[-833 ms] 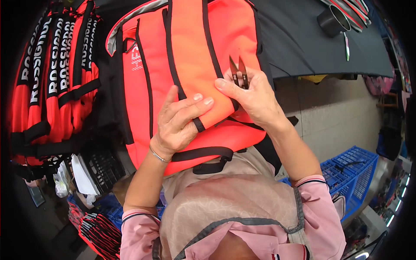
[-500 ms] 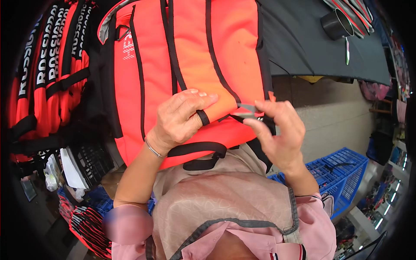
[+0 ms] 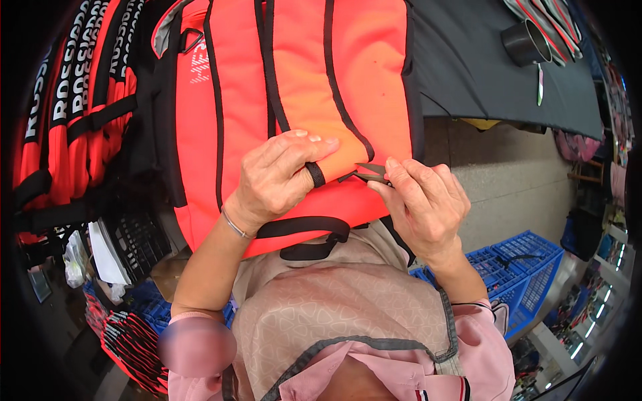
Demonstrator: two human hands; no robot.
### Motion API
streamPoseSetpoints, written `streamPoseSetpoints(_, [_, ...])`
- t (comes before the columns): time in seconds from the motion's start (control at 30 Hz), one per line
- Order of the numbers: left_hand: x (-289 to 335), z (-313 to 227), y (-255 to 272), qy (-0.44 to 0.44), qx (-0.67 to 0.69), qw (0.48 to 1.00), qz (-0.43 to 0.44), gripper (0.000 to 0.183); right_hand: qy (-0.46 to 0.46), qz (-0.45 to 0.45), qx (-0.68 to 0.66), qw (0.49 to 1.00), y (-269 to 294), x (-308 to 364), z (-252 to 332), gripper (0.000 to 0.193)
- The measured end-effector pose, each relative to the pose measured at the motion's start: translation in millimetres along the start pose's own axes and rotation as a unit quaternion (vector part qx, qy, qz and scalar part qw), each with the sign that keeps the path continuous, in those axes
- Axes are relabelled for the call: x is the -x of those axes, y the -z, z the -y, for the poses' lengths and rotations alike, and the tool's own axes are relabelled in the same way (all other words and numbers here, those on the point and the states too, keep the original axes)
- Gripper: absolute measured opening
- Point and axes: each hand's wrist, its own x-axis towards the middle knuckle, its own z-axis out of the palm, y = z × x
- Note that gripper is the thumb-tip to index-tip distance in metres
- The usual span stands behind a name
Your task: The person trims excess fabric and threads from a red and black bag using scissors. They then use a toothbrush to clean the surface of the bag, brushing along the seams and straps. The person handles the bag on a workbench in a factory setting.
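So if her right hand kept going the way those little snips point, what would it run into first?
Probably the left hand. The right hand holds the snips with their tips aimed left, across the orange bag, toward the left fingers pressed on it. Depth is unclear, so the bag fabric might come first.

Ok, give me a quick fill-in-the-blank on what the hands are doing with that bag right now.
1. The left hand lies flat on the ____ backpack.
2. The right hand pinches small thread ____, tips toward the bag.
3. A black ____ sits on a left finger.
4. Below the right forearm stands a ____ plastic crate.

Missing words: orange; snips; ring; blue
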Motion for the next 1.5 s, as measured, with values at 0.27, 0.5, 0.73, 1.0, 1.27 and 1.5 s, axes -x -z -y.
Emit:
streamPoseSetpoints(0.27, [3, 4, -6, 0.007, 0.011, 1.0, -0.01, 0.017, 0.03, -0.011, 0.025, 0.999, -5, 2, -3, 0.034])
streamPoseSetpoints(0.5, [2, 0, -9, 0.055, 0.027, 0.998, -0.006, 0.017, 0.037, -0.041, 0.02, 0.998, -11, 5, -7, 0.033])
streamPoseSetpoints(0.73, [5, 4, -13, 0.035, 0.028, 0.999, -0.014, 0.019, 0.018, -0.019, 0.025, 0.999, -12, 4, -6, 0.033])
streamPoseSetpoints(1.0, [5, 5, -14, 0.021, 0.022, 1.0, -0.008, 0.019, 0.026, 0.009, 0.041, 0.999, -8, 1, -3, 0.034])
streamPoseSetpoints(1.27, [6, -5, -11, 0.214, 0.182, 0.958, 0.063, 0.034, -0.417, 0.082, -0.572, 0.701, -12, -1, -16, 0.026])
streamPoseSetpoints(1.5, [-2, -11, -16, 0.315, 0.309, 0.897, 0.034, 0.037, -0.377, 0.052, -0.363, 0.85, 2, -23, -17, 0.035])
